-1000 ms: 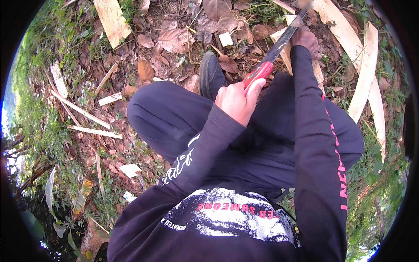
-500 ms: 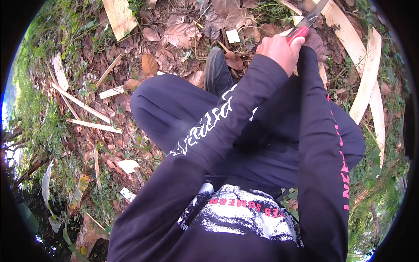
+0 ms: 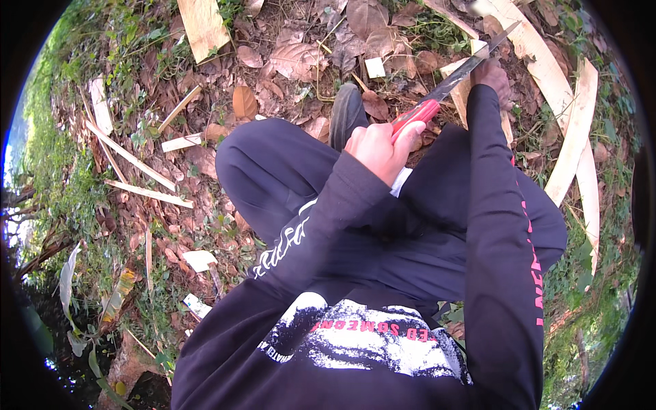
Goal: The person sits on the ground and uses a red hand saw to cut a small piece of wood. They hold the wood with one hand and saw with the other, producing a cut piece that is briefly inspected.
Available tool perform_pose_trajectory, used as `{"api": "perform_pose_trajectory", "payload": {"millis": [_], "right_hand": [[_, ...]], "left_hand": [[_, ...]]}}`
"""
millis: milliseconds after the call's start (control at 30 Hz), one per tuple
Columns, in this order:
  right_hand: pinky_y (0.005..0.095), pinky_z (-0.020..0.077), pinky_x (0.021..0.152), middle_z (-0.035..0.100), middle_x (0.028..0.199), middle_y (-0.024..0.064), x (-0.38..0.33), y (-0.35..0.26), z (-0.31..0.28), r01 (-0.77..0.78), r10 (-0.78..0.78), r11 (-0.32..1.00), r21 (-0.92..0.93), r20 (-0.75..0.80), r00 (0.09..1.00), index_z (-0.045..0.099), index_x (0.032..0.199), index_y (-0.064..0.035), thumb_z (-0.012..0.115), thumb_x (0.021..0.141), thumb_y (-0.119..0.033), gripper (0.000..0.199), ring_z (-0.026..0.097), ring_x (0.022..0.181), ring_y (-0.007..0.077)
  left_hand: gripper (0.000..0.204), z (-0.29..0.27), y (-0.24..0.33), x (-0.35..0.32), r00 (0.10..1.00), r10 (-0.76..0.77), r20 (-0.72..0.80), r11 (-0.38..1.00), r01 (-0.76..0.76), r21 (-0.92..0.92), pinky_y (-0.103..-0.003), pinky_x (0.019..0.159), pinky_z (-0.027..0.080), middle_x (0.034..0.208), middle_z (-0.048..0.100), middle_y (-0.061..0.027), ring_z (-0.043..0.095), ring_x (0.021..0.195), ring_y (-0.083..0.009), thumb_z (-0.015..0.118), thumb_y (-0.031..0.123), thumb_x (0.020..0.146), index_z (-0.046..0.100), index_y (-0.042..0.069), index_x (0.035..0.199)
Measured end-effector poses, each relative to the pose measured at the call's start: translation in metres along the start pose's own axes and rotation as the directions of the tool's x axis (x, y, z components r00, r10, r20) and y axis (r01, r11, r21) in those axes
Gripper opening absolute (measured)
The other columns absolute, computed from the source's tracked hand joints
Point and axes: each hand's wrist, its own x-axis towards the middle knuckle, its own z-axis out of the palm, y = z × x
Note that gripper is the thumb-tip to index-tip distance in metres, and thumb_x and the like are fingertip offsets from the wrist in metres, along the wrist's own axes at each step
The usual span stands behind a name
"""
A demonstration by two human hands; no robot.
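In my left hand (image 3: 380, 152), fingers wrapped tight, is the red handle of a hand saw (image 3: 456, 78). Its long, narrow dark blade slants up and to the right, its tip past my right hand (image 3: 493, 80). The blade lies across a pale strip of wood (image 3: 459, 98), which shows on both sides of it. My right hand is closed at the wood just beside the blade; its fingers are partly hidden.
Long pale wood strips (image 3: 575, 130) lie at the right. A wide board (image 3: 203, 31) is at the far left, with several thin sticks (image 3: 130, 156) on the leafy ground. My bent legs (image 3: 273, 164) and one shoe (image 3: 347, 115) are below the saw.
My left hand has drawn the saw back toward me and to the left, so more of the blade shows. My right hand has stayed nearly in place.
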Motion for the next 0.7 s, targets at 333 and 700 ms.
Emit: {"api": "perform_pose_trajectory", "payload": {"millis": [333,700], "right_hand": [[0.0572,0.0402,0.093,0.068,0.121,0.0148,-0.001,-0.016,0.005,0.034,-0.035,0.999,-0.019,-0.038,0.999,0.067,0.120,-0.0193,0.048,0.094,-0.055,0.047,0.062,0.116,0.0396],[0.0505,0.0437,0.095,0.068,0.120,0.0148,-0.009,-0.016,-0.021,0.073,-0.072,0.997,-0.009,0.063,0.995,0.070,0.116,-0.0146,0.051,0.093,-0.050,0.046,0.062,0.116,0.0391]], "left_hand": [[0.059,-0.038,0.038,0.014,0.995,-0.096,-0.023,0.980,0.098,0.175,-0.051,0.062,0.050,0.061,0.059,-0.0265,0.062,0.063,-0.0448,0.062,0.047,0.093,0.066,-0.006,0.070],[0.059,0.034,0.018,0.058,0.996,0.093,0.012,0.991,-0.094,0.100,-0.052,0.067,0.052,0.066,0.062,-0.0273,0.064,0.068,-0.0456,0.056,0.050,0.095,0.069,-0.004,0.076]]}}
